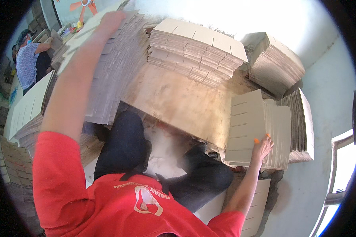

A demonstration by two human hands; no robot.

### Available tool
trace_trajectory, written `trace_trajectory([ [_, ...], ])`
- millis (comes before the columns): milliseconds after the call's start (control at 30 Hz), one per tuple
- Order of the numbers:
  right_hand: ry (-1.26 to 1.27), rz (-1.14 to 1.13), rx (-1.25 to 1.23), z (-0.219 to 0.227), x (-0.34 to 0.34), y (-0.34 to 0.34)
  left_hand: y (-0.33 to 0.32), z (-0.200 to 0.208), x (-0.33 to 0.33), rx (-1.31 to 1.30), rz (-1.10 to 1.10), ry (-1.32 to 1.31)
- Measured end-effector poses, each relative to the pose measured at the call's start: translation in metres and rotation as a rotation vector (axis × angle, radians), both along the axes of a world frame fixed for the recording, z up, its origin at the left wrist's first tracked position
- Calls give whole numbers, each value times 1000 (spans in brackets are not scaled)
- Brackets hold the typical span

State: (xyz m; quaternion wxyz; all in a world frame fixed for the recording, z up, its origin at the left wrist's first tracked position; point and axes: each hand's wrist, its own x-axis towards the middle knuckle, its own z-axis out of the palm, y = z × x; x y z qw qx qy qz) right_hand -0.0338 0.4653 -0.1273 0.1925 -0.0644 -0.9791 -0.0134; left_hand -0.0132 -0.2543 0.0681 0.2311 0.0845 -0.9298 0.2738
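My left hand [110,21] is raised far up at the left and blurred. It grips the top edge of a pale cardboard sheet [81,37] on a tall leaning pile of cardboard sheets [114,67]. My right hand [262,147] reaches out low on the right, with its fingers closed over the lower edge of a slotted cardboard sheet [245,122]. That sheet is the front one of an upright pile [288,126]. My dark trouser legs [124,144] lie bent between the two piles.
A large brown board [178,102] slopes in front of me. Bundled cardboard stacks stand behind it [197,47] and at the right [275,63]. More stacks [27,106] line the left. A seated person [27,59] works at the far left. A window [340,166] is at the right.
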Motion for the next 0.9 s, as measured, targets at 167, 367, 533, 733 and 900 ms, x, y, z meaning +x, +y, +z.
trace_trajectory([
  [167, 212, 66, -119, -17, -11, 30, -1, -39, -10, 86, 113, -84],
  [367, 297, -5, -343, 69, 29, -53, 96, -14, -32, 248, -42, 48],
  [533, 768, 495, -1533, 89, 9, -104, 214, -51, -76, 1574, -256, -51],
  [733, 338, 657, -1594, 60, -7, -180, 256, -129, -74, 2510, -664, 252],
  [900, -111, 673, -1580, 73, -7, -198, 225, -138, -76, 2598, -681, 238],
])
